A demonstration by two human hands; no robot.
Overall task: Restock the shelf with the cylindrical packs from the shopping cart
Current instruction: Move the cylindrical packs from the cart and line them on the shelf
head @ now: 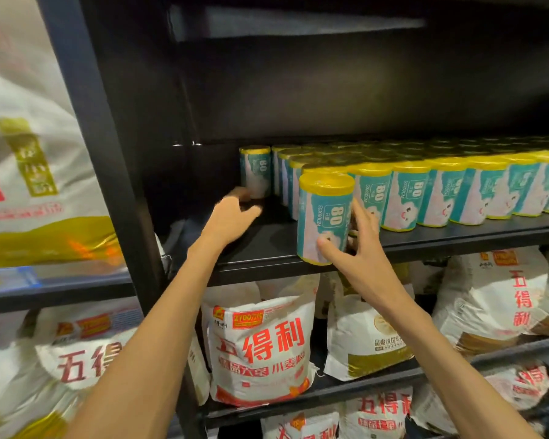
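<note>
On the black shelf (267,245), rows of cylindrical packs (431,191) fill three o'clock; the nine o'clock end remains bare. Right hand (358,245) grasps a front-edge pack (324,213). Left hand (232,217) reaches toward a rear pack (255,171), grip released. Cart unseen; restocking appears well advanced.

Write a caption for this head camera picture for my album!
Right hand sets a cylindrical pack on the shelf; left hand reaches inside.
</note>
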